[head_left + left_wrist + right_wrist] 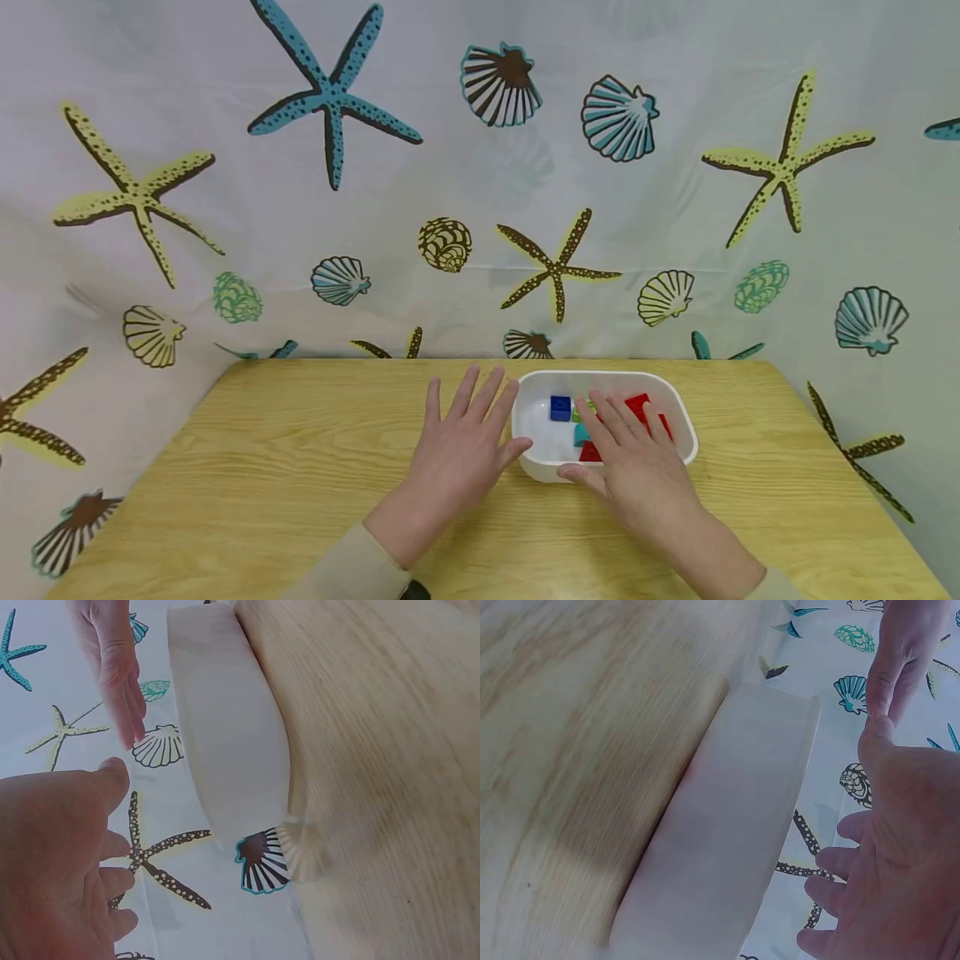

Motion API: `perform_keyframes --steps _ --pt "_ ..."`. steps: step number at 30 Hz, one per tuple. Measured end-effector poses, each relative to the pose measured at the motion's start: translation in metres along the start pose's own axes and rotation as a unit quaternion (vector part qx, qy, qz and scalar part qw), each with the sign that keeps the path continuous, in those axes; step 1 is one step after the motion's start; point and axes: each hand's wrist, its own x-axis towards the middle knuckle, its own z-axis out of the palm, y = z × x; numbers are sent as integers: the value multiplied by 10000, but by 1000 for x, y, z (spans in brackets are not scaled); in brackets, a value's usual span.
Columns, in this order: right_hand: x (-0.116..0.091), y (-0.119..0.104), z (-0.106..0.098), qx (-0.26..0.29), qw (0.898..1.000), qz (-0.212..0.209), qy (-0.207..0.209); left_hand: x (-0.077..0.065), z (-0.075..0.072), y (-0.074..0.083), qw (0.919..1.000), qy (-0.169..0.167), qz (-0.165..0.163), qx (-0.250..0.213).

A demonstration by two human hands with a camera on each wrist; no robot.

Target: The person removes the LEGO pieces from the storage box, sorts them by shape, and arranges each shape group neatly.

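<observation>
A white plastic tub (538, 473) stands on the wooden table. Inside it lie a dark blue block (560, 408), a teal piece (581, 434), a green piece partly covered by fingers, and several red blocks (590, 452). My left hand (459, 454), fingers spread and straight, hovers beside the tub's left end and holds nothing. Over the tub's front right my right hand (647, 475) is held with fingers extended, hiding part of the contents. Both wrist views show the tub's outer wall (229, 720) with the hands raised above the table, apart from it.
The light wooden tabletop (300, 467) extends to both sides of the tub. A white cloth (420, 183) printed with starfish and shells hangs behind the table and along both sides.
</observation>
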Motion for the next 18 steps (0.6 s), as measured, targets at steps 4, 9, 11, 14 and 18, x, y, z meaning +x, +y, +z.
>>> perform_keyframes --steps 4,9,11,14,18 --pt "-1 -2 0 7 10000 -21 -20 -1 -2 0 10000 38 -13 -34" --pt "1 -5 -1 21 10000 -39 -58 -2 -4 1 9999 -4 -70 -109" --pt "1 -6 -2 34 10000 -38 -37 -1 -5 1 9998 -58 -133 -161" --pt "2 -7 -3 44 10000 -68 36 0 -5 2 9993 -144 -225 -254" --pt "4 -8 -3 32 9999 -141 94 0 -4 2 9985 -276 -350 -318"
